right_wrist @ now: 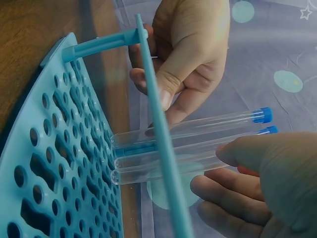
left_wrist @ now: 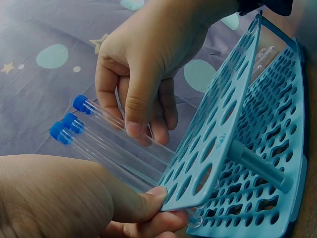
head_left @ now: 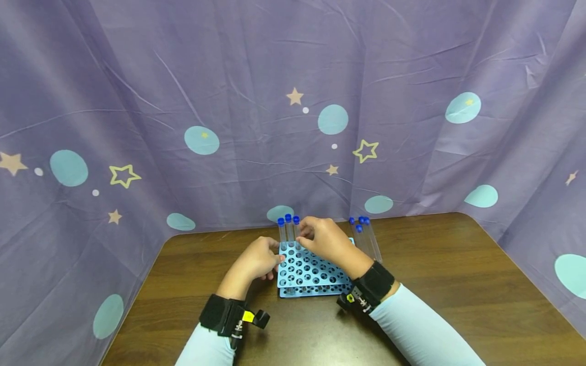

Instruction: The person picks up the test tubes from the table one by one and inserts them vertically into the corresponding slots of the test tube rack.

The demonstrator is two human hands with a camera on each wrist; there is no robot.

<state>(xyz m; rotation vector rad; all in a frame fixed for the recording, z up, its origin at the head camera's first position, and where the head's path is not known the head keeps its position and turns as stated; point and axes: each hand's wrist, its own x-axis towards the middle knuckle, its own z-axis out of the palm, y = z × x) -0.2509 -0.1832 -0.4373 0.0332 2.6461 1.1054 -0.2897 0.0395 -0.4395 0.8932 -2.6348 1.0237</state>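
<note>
A light-blue two-tier rack (head_left: 313, 269) holds three clear tubes with blue caps (head_left: 288, 217) upright in its far left corner. My left hand (head_left: 256, 259) grips the rack's left edge, thumb on the upper plate (left_wrist: 198, 148) and fingers below it. At the third tube (left_wrist: 106, 117), my right hand (head_left: 327, 241) has its thumb and fingers round the upper part. From the right wrist view, the tubes (right_wrist: 213, 121) pass through the upper plate and their rounded ends reach the lower plate (right_wrist: 74, 144); the right thumb (right_wrist: 242, 148) lies against one tube.
Several more blue-capped tubes (head_left: 372, 241) are at the rack's far right side, behind my right forearm. The wooden table (head_left: 448, 274) extends to both sides, and a purple curtain (head_left: 256, 66) hangs along its back edge.
</note>
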